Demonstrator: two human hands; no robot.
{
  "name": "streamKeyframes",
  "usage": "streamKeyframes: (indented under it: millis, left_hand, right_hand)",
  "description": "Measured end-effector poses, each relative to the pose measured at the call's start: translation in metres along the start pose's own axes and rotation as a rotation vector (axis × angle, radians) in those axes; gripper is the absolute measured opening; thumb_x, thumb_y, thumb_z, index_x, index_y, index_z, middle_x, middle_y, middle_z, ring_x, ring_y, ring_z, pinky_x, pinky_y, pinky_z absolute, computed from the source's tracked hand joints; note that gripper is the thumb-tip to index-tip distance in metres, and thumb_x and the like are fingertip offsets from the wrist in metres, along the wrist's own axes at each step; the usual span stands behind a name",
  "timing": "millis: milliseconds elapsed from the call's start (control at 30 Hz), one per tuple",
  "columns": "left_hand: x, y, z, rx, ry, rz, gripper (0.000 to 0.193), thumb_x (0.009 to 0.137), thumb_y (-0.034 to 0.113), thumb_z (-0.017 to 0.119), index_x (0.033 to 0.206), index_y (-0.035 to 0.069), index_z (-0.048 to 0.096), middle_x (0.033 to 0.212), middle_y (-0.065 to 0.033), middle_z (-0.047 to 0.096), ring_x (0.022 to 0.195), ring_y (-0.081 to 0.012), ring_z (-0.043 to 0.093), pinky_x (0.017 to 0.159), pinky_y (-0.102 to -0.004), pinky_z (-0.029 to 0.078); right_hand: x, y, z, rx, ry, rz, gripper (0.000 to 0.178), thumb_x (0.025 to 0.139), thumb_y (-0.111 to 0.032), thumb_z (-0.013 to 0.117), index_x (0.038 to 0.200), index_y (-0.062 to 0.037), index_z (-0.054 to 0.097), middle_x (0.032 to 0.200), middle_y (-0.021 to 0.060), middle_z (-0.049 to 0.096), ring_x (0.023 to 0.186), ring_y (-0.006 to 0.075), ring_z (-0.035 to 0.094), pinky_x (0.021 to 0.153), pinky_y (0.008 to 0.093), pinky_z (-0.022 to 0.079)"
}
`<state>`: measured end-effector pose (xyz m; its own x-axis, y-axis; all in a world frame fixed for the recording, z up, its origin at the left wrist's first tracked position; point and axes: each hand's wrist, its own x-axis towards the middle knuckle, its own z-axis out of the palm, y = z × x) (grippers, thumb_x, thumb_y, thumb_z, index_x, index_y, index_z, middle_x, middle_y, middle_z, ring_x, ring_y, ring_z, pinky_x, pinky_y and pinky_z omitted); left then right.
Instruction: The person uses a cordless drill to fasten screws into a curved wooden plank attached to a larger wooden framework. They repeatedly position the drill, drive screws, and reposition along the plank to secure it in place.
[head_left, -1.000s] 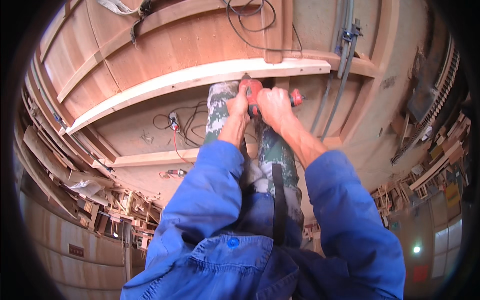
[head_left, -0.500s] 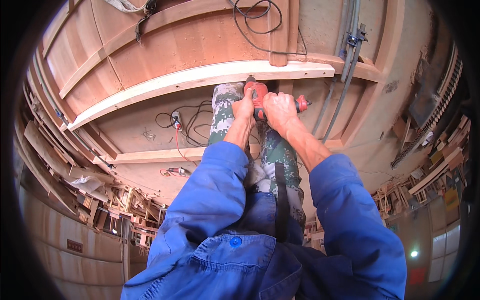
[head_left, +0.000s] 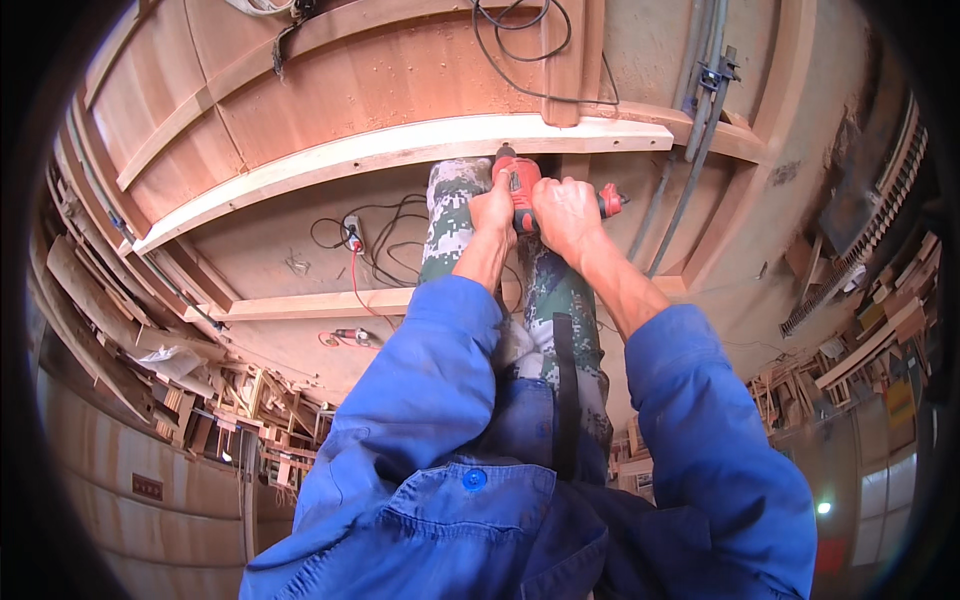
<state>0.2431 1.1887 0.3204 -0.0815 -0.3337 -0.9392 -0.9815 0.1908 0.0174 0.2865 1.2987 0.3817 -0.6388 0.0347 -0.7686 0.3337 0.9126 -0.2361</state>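
A red and black power drill (head_left: pixel 522 190) is gripped between my hands, its chuck end against the side of a pale curved wooden strip (head_left: pixel 400 143). My left hand (head_left: pixel 492 211) wraps the drill's left side. Closed round its right side is my right hand (head_left: pixel 565 212), with a red end of the tool sticking out beyond it. Several small dark holes dot the strip's near face. Whether a bit has entered the wood is hidden at this size. My knees in camouflage trousers (head_left: pixel 455 200) are just under the strip, beside the drill.
A reddish wooden panel (head_left: pixel 330 100) with curved ribs lies beyond the strip. Metal bar clamps (head_left: pixel 712 95) cross the frame at right. A black cable (head_left: pixel 560 98) loops over the panel; a socket (head_left: pixel 352 228) with cords and another tool (head_left: pixel 348 337) lie on the floor at left.
The view has shifted slightly. Both hands keep their hold on the drill, which stays against the strip at nearly the same place.
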Motion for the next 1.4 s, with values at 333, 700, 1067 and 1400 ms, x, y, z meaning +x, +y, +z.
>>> streamKeyframes:
  millis: [333, 700, 1067, 1400]
  left_hand:
    - [0.022, -0.009, 0.001, 0.125, 0.013, 0.029, 0.061, 0.085, 0.040, 0.073, 0.106, -0.016, 0.065, 0.110, -0.0223, 0.067, 0.084, -0.0234, 0.069, 0.071, -0.0382, 0.055]
    - [0.001, -0.004, 0.005, 0.243, 0.103, 0.123, 0.060, 0.087, 0.044, 0.067, 0.100, -0.015, 0.069, 0.099, -0.0232, 0.071, 0.090, -0.0256, 0.068, 0.079, -0.0400, 0.052]
    - [0.004, -0.002, 0.006, 0.088, 0.012, -0.004, 0.056, 0.094, 0.033, 0.063, 0.123, -0.013, 0.052, 0.110, -0.0203, 0.065, 0.083, -0.0276, 0.070, 0.063, -0.0466, 0.060]
    - [0.032, -0.008, 0.004, 0.041, -0.033, -0.029, 0.055, 0.097, 0.037, 0.059, 0.124, -0.011, 0.052, 0.111, -0.0198, 0.063, 0.082, -0.0296, 0.070, 0.060, -0.0507, 0.060]
  right_hand:
    - [-0.002, 0.009, -0.004, 0.053, 0.035, -0.029, 0.023, 0.069, -0.009, 0.068, 0.090, -0.0023, 0.063, 0.082, 0.0142, 0.069, 0.079, 0.0290, 0.069, 0.068, 0.0393, 0.056]
    - [-0.010, 0.012, 0.001, 0.037, 0.100, -0.040, 0.028, 0.065, -0.008, 0.070, 0.090, -0.0017, 0.060, 0.080, 0.0139, 0.068, 0.078, 0.0300, 0.069, 0.065, 0.0383, 0.055]
    - [0.005, 0.013, -0.005, 0.033, -0.059, -0.039, 0.029, 0.069, -0.010, 0.069, 0.094, 0.0021, 0.064, 0.084, 0.0141, 0.069, 0.080, 0.0281, 0.069, 0.068, 0.0382, 0.055]
    - [0.004, 0.006, -0.014, -0.010, -0.029, -0.051, 0.026, 0.069, -0.009, 0.069, 0.093, 0.0019, 0.064, 0.084, 0.0143, 0.069, 0.080, 0.0276, 0.069, 0.067, 0.0381, 0.056]
